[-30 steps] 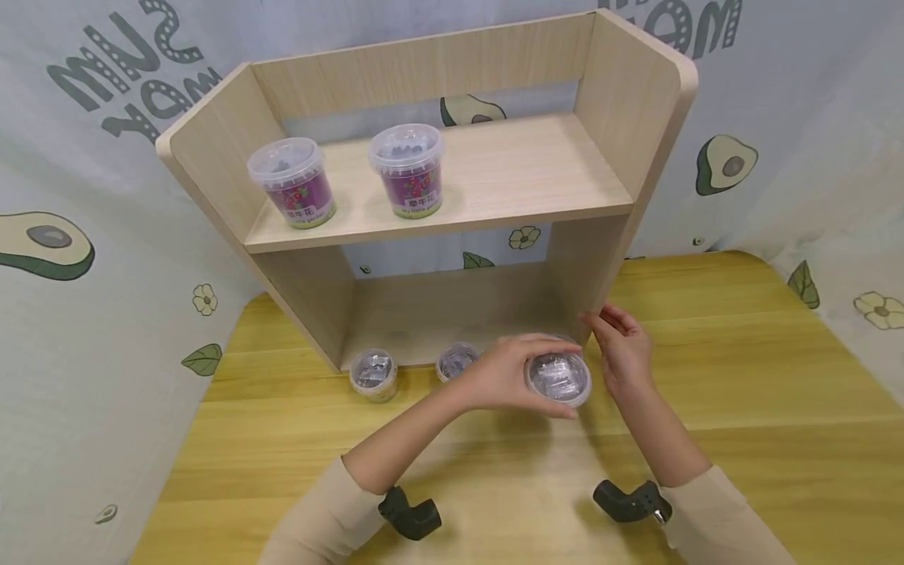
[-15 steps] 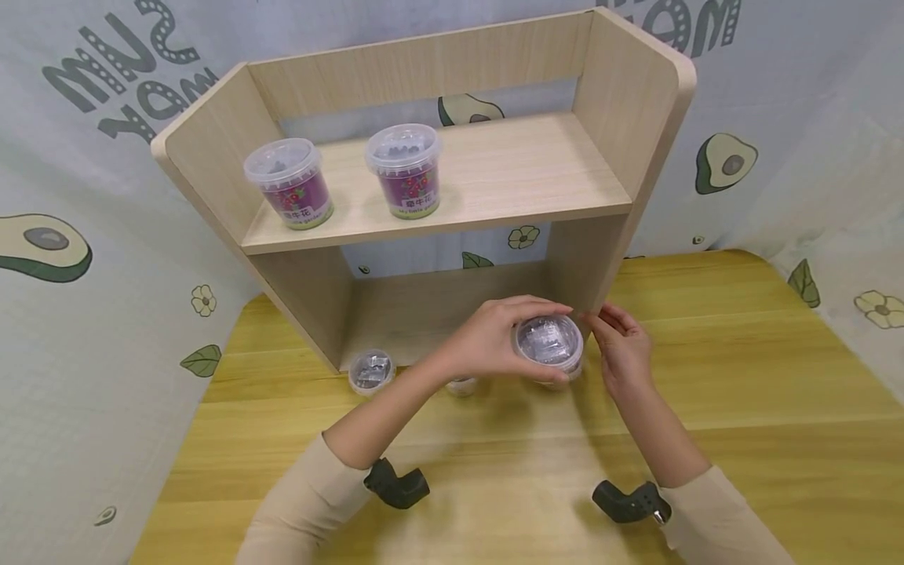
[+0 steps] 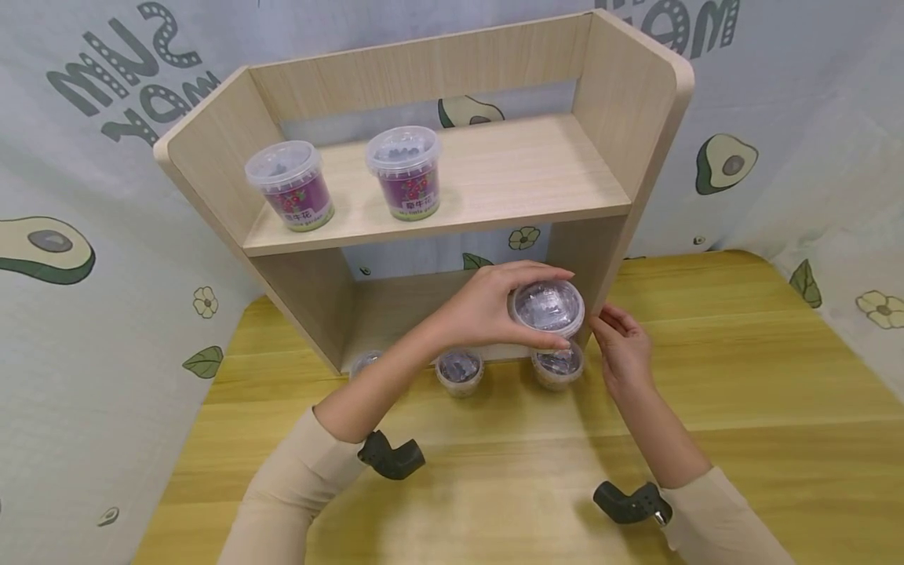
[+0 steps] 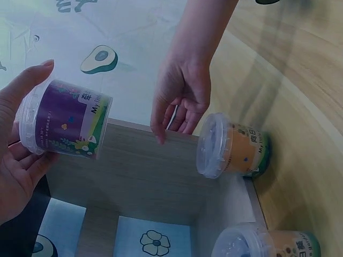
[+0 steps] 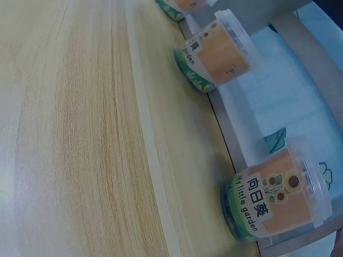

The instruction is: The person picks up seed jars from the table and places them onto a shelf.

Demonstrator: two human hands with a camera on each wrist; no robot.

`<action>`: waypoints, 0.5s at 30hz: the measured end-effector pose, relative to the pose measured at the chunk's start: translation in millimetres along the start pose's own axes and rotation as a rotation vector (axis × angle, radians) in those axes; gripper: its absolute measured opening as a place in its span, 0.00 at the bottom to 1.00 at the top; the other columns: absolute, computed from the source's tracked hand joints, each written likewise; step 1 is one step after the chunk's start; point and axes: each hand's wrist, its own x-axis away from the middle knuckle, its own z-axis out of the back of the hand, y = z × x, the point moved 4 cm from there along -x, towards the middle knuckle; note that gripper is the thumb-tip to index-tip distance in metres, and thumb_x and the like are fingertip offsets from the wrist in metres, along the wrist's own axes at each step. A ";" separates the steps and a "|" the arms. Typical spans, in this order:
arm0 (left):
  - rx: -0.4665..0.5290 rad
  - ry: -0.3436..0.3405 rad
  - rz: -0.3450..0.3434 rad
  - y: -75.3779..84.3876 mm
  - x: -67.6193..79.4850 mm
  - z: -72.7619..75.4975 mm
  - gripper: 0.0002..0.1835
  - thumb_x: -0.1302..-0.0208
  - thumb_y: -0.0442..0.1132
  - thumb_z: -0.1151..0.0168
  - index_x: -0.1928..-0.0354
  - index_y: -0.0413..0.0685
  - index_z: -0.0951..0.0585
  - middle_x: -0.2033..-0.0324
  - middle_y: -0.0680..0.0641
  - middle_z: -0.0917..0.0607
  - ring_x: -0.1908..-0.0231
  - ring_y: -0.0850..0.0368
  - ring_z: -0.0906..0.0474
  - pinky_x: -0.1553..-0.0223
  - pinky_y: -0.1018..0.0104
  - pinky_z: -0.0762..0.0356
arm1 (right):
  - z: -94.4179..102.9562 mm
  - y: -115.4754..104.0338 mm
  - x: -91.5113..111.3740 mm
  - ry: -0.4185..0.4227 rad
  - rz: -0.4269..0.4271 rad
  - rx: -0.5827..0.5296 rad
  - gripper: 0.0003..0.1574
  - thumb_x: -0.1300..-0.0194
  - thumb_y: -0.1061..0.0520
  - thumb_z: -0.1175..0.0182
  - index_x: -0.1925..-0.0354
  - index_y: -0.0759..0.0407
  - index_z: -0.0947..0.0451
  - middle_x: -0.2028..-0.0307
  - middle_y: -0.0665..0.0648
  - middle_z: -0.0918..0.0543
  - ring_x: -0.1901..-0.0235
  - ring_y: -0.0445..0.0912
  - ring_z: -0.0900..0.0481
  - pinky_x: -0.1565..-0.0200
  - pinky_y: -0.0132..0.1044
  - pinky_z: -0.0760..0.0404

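Note:
My left hand grips a lidded clear plastic tub with a purple flower label. It is lifted in front of the wooden shelf unit, at the right of the lower opening. The thumb and fingers lie around the lid end. My right hand pinches the front edge of the right side panel, low down. Below the held tub, an orange sunflower-label tub stands at the unit's base. Two purple tubs stand on the upper shelf, one at the left, one near the middle.
Two more orange-label tubs stand in front of the bottom board, one in the middle, one at the left partly hidden by my left arm. A wooden table bears the unit. Printed cloth hangs behind.
My left hand has raised the purple tub upward from in front of the right-hand orange tub, uncovering that one. The left forearm now partly covers the left orange tub. My right hand stays put.

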 end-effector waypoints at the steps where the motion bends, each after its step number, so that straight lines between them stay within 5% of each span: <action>1: 0.000 -0.001 0.001 0.2 -0.6 1.0 0.39 0.58 0.52 0.25 0.41 0.51 0.26 0.44 0.51 0.24 0.48 0.64 0.28 0.53 0.78 0.30 | -0.1 0.1 0.2 0.000 -0.001 -0.005 0.18 0.47 0.77 0.42 0.76 0.55 0.19 0.74 0.50 0.18 0.70 0.38 0.20 0.63 0.23 0.21; 10: 0.006 -0.018 0.013 6.0 -6.5 9.5 0.39 0.58 0.53 0.26 0.40 0.52 0.27 0.44 0.52 0.24 0.49 0.65 0.29 0.55 0.77 0.28 | 0.0 0.8 -1.3 0.013 -0.011 -0.018 0.17 0.47 0.77 0.41 0.76 0.56 0.19 0.75 0.50 0.18 0.71 0.38 0.20 0.63 0.24 0.21; 15: 0.003 -0.006 -0.040 15.4 -14.6 23.1 0.39 0.58 0.52 0.26 0.41 0.50 0.27 0.45 0.53 0.24 0.48 0.67 0.30 0.52 0.77 0.30 | -0.6 -0.2 -0.4 0.011 -0.012 -0.014 0.18 0.47 0.76 0.42 0.77 0.55 0.19 0.76 0.50 0.18 0.72 0.37 0.20 0.63 0.23 0.21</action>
